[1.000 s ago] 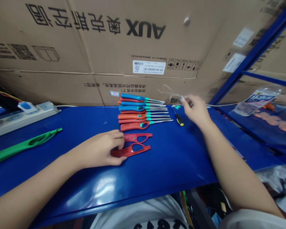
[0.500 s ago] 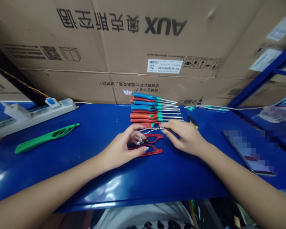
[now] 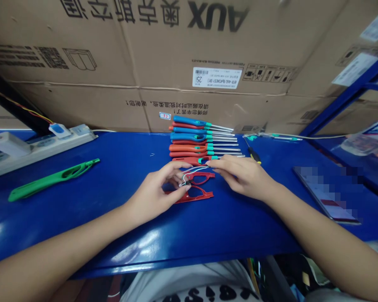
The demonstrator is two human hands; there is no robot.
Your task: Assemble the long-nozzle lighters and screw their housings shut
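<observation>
- While the left hand (image 3: 153, 193) and the right hand (image 3: 244, 177) are working close together near the middle of the blue desk (image 3: 239, 226), a thin white wire (image 3: 197, 169) is stretching between them.
- The left grip is clenched, with thumb and fingers pinching the looped end of the wire beside a small teal piece (image 3: 185, 179).
- The right grip is also closed, its fingertips (image 3: 214, 162) pressing together on the other end of the wire. The view is poor here, and a tiny metal part may be sitting in the pinch.
- Two red plastic lighter shells (image 3: 195, 186) are lying flat just beneath the hands, one behind the other, with the left hand's fingers overlapping their left ends.
- A row of long-nosed lighters (image 3: 189, 142) in blue and red is lying toward the back edge of the desk, just beyond the hands, with steel nozzles pointing right.
- A yellow-and-black screwdriver (image 3: 254, 156) is resting just right of the row.
- A green lighter shell (image 3: 53, 179) is lying toward the left end, well apart from the left hand.
- A power strip (image 3: 34, 147) is sitting along the back left corner.
- A flat device with a blurred-out screen (image 3: 326, 193) is lying near the right end.
- Cardboard AUX cartons (image 3: 176, 54) are standing behind the back edge.
</observation>
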